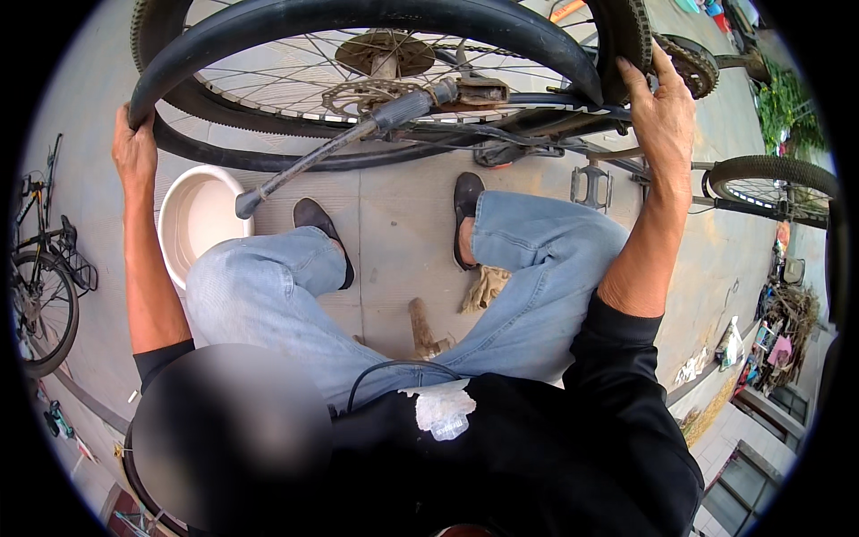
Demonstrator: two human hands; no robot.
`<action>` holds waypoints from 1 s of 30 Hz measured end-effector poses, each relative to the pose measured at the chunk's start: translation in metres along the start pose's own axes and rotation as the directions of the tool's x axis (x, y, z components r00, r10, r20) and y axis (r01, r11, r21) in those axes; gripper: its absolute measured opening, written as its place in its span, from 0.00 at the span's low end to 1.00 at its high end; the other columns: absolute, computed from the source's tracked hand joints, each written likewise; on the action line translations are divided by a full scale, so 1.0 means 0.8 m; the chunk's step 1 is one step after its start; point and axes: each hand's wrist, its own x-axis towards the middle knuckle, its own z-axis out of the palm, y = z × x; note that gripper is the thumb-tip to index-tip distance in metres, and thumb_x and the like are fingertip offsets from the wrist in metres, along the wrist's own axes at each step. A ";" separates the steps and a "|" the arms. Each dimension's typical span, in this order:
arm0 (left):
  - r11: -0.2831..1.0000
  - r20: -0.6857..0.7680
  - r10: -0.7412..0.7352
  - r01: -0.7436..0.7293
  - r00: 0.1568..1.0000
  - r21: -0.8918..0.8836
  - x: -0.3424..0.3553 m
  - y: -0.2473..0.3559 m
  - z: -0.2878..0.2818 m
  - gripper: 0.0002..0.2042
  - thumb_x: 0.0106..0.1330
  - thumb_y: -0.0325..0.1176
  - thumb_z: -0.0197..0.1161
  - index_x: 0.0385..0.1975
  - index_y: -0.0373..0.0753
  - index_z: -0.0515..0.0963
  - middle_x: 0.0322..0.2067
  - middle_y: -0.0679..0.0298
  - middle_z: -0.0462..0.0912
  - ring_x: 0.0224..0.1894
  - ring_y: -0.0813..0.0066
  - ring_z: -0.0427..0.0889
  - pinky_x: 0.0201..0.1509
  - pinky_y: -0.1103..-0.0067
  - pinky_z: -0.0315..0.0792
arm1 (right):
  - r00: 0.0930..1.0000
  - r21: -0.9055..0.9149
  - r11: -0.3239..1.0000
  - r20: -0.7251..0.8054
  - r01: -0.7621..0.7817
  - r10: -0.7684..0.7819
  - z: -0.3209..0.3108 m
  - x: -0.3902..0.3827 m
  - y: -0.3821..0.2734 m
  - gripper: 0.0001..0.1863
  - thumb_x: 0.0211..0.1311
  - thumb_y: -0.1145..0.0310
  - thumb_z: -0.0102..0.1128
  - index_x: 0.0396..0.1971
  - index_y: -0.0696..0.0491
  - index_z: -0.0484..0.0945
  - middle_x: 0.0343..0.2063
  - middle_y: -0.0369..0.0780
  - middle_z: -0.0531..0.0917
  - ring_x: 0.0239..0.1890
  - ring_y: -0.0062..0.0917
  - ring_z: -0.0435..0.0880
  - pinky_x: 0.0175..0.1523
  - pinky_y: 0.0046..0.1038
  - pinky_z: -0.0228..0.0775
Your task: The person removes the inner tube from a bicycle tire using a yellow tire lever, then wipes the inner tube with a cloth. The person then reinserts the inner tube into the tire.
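Grey paved floor [394, 192]; parked bicycle [41, 300] at left, white basin [167, 219] nearer centre. Black inner tube [367, 14] at far centre, left hand [134, 150] clenched on it; right hand's [666, 121] grip closed on treaded tyre [630, 40]. Pale patch [443, 407] on black shirt [555, 438], small lettering.

Over on the left stands a bicycle [34, 306]; far right, green plants [789, 109], then nearer, heaped sticks [795, 313] and a window [743, 490].

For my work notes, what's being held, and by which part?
Left hand: the tube, by its left bend. Right hand: the tire, by its right side.
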 end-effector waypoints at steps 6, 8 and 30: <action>0.999 -0.044 0.049 -0.050 0.998 -0.018 0.009 0.018 -0.020 0.15 0.70 0.43 0.58 0.50 0.42 0.76 0.36 0.60 0.82 0.41 0.70 0.79 0.50 0.76 0.70 | 0.981 0.135 0.982 0.159 -0.133 0.111 -0.006 0.005 0.001 0.30 0.58 0.57 0.68 0.60 0.52 0.75 0.46 0.46 0.86 0.50 0.37 0.85 0.55 0.35 0.75; 0.998 -0.075 0.064 -0.065 0.995 -0.004 0.012 0.034 -0.029 0.15 0.70 0.44 0.58 0.51 0.43 0.76 0.36 0.61 0.82 0.40 0.71 0.79 0.50 0.76 0.71 | 1.000 0.430 0.903 0.004 -0.013 0.012 0.001 0.003 -0.003 0.35 0.58 0.57 0.70 0.63 0.54 0.72 0.53 0.46 0.82 0.55 0.33 0.83 0.57 0.31 0.75; 0.945 -0.197 0.316 -0.290 0.928 0.148 0.015 0.117 -0.081 0.13 0.72 0.38 0.57 0.53 0.48 0.78 0.29 0.67 0.82 0.33 0.77 0.80 0.42 0.78 0.74 | 0.957 0.225 0.951 -0.246 0.214 -0.157 0.010 0.009 -0.066 0.17 0.67 0.65 0.58 0.49 0.60 0.78 0.29 0.43 0.84 0.30 0.27 0.82 0.41 0.28 0.75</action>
